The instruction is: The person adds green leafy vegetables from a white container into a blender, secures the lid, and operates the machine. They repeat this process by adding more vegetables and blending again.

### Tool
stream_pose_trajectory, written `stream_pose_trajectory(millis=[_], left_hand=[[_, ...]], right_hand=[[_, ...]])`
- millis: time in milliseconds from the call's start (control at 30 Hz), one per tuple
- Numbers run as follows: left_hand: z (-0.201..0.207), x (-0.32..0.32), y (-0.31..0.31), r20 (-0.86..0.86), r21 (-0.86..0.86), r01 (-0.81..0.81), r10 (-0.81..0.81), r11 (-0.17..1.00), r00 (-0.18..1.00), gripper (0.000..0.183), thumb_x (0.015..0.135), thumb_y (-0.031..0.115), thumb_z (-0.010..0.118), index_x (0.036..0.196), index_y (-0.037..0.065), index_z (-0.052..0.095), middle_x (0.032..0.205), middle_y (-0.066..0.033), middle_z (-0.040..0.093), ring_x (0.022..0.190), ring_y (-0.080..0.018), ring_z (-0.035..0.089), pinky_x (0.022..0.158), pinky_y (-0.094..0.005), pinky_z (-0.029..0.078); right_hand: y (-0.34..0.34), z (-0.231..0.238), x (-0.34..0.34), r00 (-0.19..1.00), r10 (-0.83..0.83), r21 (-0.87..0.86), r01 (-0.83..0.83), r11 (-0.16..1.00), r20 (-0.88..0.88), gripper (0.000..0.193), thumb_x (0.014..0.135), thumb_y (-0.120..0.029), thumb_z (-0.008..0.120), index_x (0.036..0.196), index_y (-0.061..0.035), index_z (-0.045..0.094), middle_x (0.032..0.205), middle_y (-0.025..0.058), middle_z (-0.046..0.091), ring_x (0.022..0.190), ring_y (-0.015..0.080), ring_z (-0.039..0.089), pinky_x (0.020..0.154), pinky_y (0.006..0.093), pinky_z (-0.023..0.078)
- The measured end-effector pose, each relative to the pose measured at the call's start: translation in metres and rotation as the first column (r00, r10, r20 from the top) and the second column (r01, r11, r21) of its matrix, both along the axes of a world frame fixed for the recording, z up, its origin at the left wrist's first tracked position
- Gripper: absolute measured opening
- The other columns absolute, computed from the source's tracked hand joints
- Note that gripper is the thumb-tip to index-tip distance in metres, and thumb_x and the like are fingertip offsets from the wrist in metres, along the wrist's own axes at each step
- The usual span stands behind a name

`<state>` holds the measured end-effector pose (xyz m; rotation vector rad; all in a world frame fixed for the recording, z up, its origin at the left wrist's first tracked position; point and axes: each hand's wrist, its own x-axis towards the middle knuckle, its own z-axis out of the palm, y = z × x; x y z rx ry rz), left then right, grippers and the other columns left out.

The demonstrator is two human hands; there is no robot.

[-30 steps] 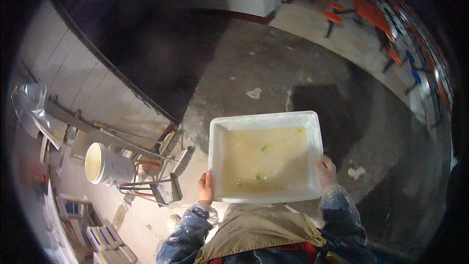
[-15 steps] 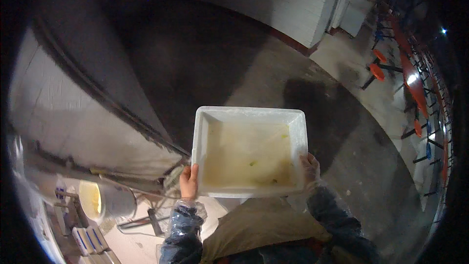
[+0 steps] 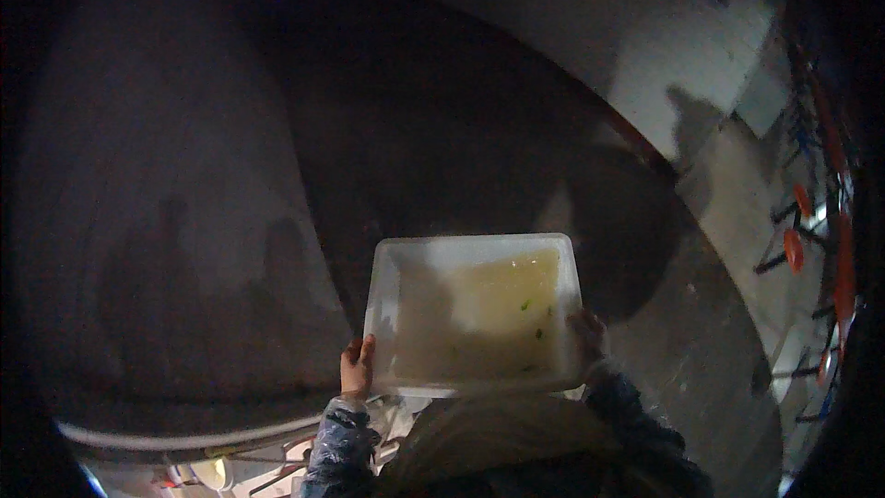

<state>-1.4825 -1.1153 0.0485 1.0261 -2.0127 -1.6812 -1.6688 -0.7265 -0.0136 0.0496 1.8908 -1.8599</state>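
A white rectangular plastic tub (image 3: 475, 244) is held out in front of my body. Cloudy yellowish liquid covers its bottom, with several small green bits (image 3: 527, 305) floating toward the right side. My left hand (image 3: 357, 367) grips the tub's left wall near its near corner, thumb over the rim. On the opposite side my right hand (image 3: 587, 336) is closed on the right wall, in shadow, its fingers partly hidden behind the tub. Clear plastic sleeves cover both dark blue forearms.
A dark floor (image 3: 442, 129) stretches ahead, with a grey wall or sheet (image 3: 184, 221) on the left. To the right stand orange stools (image 3: 793, 249) beside long tables. A pale bucket (image 3: 214, 474) is at the lower left, near metal frame legs.
My body has turned left and onward, so the bucket has slid to the lower edge. The tub stays in both hands and sits lower in the picture; its liquid and green bits have shifted.
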Motion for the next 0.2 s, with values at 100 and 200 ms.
stream_pose_trajectory(millis=[100,200], left_hand=[[-0.041,-0.075,-0.062,-0.045,0.02,0.071,-0.07,0.997,0.997,0.046,0.087,0.046,0.051,0.105,0.004,0.057,0.1,-0.006,0.056,0.092,-0.0153,0.046,0.085,-0.03,0.036],[-0.086,-0.077,-0.089,-0.116,0.04,0.126,-0.121,0.991,0.986,0.069,0.08,0.064,0.046,0.119,0.009,0.052,0.118,-0.0086,0.05,0.109,-0.0155,0.039,0.096,-0.0326,0.028]], right_hand=[[-0.059,-0.001,-0.087,0.994,-0.092,-0.034,0.09,0.995,-0.056,0.033,0.086,-0.027,0.058,0.113,-0.0074,0.056,0.11,0.0068,0.056,0.098,0.0175,0.053,0.081,0.032,0.046],[-0.087,-0.02,-0.159,0.974,-0.148,-0.009,0.148,0.989,-0.175,0.031,0.086,-0.026,0.058,0.111,-0.0085,0.057,0.11,0.0067,0.057,0.095,0.0183,0.055,0.08,0.0323,0.046]])
